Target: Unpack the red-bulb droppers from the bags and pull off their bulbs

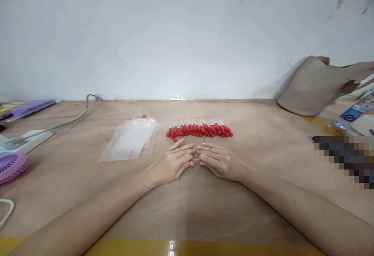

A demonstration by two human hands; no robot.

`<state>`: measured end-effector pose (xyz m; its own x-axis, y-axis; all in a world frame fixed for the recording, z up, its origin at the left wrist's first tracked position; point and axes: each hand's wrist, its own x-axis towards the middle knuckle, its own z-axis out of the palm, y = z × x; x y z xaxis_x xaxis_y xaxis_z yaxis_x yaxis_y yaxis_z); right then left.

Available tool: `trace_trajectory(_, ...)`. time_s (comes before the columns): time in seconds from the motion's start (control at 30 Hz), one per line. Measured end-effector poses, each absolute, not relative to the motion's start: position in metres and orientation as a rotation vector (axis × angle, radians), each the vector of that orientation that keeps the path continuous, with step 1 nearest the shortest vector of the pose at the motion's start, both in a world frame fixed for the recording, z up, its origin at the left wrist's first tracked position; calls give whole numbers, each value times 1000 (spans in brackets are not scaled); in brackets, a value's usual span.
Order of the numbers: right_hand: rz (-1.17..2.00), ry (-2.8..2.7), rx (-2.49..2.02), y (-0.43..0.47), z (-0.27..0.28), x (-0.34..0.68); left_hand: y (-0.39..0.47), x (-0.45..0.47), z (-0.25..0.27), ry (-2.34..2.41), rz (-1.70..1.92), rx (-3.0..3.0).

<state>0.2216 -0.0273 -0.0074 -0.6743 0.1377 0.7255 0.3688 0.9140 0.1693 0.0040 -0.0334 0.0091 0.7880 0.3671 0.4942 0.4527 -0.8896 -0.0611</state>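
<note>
My left hand (174,161) and my right hand (220,161) meet almost fingertip to fingertip at the table's middle. A thin pale stick (195,160) spans the small gap between them, with a bit of red at its left end by my left fingers. Both hands have fingers and thumb drawn together on it. Just beyond lies a row of red-tipped sticks (201,130), red heads toward me and pale stems pointing at the wall. A red piece (173,139) lies by my left fingertips, and a short clear piece (203,140) by my right ones.
Clear plastic bags (128,141) overlap left of the row. Farther left are a grey cable (73,121), a white power strip (35,137) and a purple fan (13,167). A grey-beige container (306,86) leans by the wall at right. Yellow tape (140,247) lines the near edge.
</note>
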Motion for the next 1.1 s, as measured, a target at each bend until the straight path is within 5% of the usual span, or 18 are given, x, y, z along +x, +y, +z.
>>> trace_trajectory(0.43,-405,-2329,-337,-30,-7,233,-33,-6,6,-668,-760,-2834)
trace_trajectory(0.73,-400,-2167,-960,-13,-17,254,-5,-53,5,-1355,-937,-2528)
trace_trajectory(1.1,-435,-2147,-1134,-21,-12,244,1,-44,7,-1669,-1022,-2446)
